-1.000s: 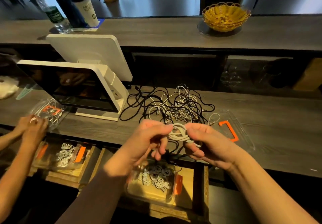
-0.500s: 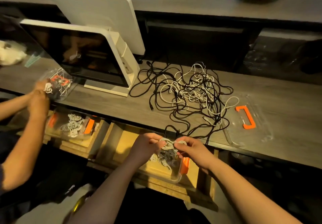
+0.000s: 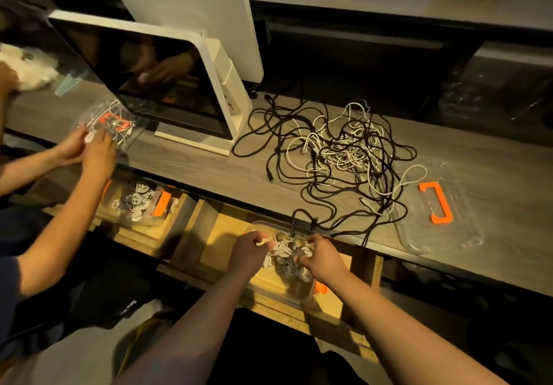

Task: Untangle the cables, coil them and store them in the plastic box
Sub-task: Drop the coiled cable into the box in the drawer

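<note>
A tangle of black and white cables point(image 3: 338, 151) lies on the grey counter. Below the counter's edge, a clear plastic box point(image 3: 308, 290) with orange latches sits in an open wooden drawer and holds several coiled white cables point(image 3: 288, 266). My left hand point(image 3: 250, 250) and my right hand point(image 3: 321, 254) are down at the box, each pinching one side of a coiled white cable point(image 3: 284, 247) just above the others. A black cable end point(image 3: 294, 220) hangs over the counter edge above the box.
The box's clear lid point(image 3: 440, 205) with an orange handle lies on the counter at right. A white point-of-sale screen point(image 3: 155, 82) stands at left. Another person's hands point(image 3: 86, 145) work cables over a second lid; a second box point(image 3: 140, 202) sits in the left drawer.
My hands carried the coiled white cable from above the counter edge down into the plastic box in the drawer. The view tilted further down.
</note>
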Tool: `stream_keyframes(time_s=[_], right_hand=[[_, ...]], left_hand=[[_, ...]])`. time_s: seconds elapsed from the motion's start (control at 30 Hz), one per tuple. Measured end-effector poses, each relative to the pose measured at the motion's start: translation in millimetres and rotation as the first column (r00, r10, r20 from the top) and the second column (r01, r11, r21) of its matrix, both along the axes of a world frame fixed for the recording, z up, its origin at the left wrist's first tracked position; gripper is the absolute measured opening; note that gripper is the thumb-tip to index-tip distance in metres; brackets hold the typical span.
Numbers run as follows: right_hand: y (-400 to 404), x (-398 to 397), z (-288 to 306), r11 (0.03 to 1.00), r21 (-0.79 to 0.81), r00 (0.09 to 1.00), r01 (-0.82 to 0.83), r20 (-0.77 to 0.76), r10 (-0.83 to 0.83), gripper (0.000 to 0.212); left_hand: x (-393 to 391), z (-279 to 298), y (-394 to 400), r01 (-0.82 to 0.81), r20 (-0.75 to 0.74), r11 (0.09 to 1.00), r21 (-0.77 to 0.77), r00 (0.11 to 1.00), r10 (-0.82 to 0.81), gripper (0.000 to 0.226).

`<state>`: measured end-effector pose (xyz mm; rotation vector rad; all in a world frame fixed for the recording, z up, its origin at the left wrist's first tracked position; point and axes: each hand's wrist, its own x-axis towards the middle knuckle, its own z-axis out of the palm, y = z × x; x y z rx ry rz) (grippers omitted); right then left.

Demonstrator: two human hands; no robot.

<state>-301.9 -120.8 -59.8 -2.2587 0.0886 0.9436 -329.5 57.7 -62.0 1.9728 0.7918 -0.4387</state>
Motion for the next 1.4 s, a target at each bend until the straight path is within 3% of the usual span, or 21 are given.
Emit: stream_keyframes(time_s=[0.17, 0.37, 0.5, 0.63, 0.7, 0.77, 0.93, 1.0, 1.13, 1.23, 1.4], right_hand=[[5, 12, 11, 0.989, 0.120, 0.989, 0.086, 0.113, -0.100, 0.015], [-9, 64, 31, 0.941, 0.203, 0.932, 0.271, 0.191, -0.309, 0.015], [-21, 104, 28, 0.914, 0.191, 0.879, 0.358, 0.262, -0.399, 0.013], [-34, 137, 15, 0.878, 0.049, 0.784, 0.477, 0.428, -0.449, 0.016], [-45, 145, 7, 0.836, -0.117, 0.758, 0.536, 0.502, -0.416, 0.027], [-55, 147, -3, 0.809, -0.300, 0.811, 0.506, 0.486, -0.327, 0.035], [-61, 148, -10, 0.802, -0.402, 0.886, 0.442, 0.337, -0.319, 0.033], [-63, 148, -10, 0.806, -0.435, 0.898, 0.402, 0.358, -0.255, 0.027], [-65, 146, 0, 0.849, -0.391, 0.844, 0.356, 0.525, -0.112, 0.028], [-66, 148, 14, 0.896, -0.334, 0.798, 0.292, 0.602, -0.035, 0.029], [-67, 153, 47, 0.941, -0.124, 0.664, 0.316, 0.737, -0.126, 0.011]], left_hand=[[29, 4, -5, 0.044, 0.022, 0.999, -0.029, 0.999, -0.043, 0.020], [84, 7, -31, 0.028, 0.061, 0.972, -0.233, 0.998, -0.014, 0.010], [128, 19, -50, 0.170, 0.227, 0.970, -0.171, 0.965, -0.129, 0.020], [174, 28, -65, 0.291, 0.353, 0.953, -0.079, 0.903, -0.247, 0.014], [192, 28, -73, 0.356, 0.390, 0.934, -0.028, 0.864, -0.317, 0.013], [202, 27, -86, 0.441, 0.376, 0.898, -0.007, 0.833, -0.406, 0.016], [205, 16, -117, 0.571, 0.299, 0.818, -0.070, 0.794, -0.529, 0.021], [203, 14, -121, 0.598, 0.270, 0.800, -0.051, 0.780, -0.565, 0.027], [201, 17, -118, 0.716, 0.305, 0.697, 0.043, 0.655, -0.692, 0.050], [205, 24, -117, 0.771, 0.294, 0.625, 0.125, 0.573, -0.765, 0.052], [214, 48, -118, 0.689, 0.364, 0.696, 0.203, 0.607, -0.707, 0.026]])
